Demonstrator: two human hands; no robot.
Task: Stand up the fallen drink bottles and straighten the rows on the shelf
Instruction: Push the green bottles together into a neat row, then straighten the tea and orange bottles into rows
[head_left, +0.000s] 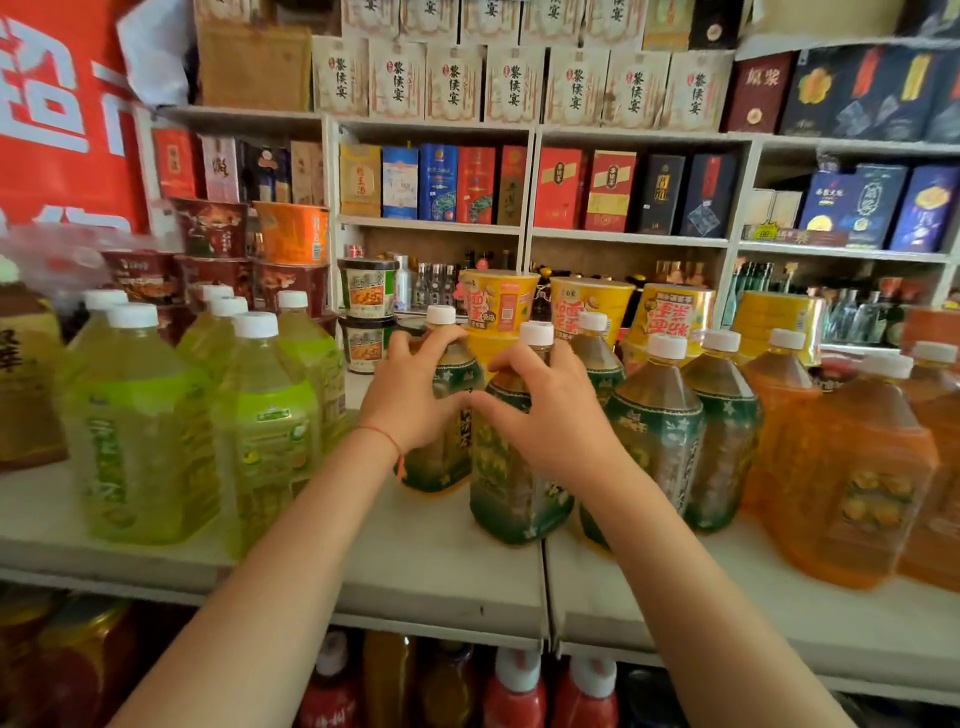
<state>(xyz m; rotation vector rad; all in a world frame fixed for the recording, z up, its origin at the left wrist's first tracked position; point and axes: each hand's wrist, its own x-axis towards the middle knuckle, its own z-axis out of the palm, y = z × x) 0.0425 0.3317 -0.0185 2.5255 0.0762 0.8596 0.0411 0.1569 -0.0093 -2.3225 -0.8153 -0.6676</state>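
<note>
Head view shows us working the middle of the white shelf (426, 566). Our left hand (410, 400) grips the shoulder of a dark-green-labelled tea bottle (441, 457) set a little farther back, and our right hand (550, 415) curls over the shoulder of the near tea bottle (511, 499) just right of it; the two hands sit close, thumbs almost touching. Every bottle we can see stands upright, so the lifting looks done. Left of us the lime-green bottles (140, 431) and right of us the orange bottles (852, 478) form fair rows. We judge this pair remains to be squared with the other green tea bottles (660, 436).
</note>
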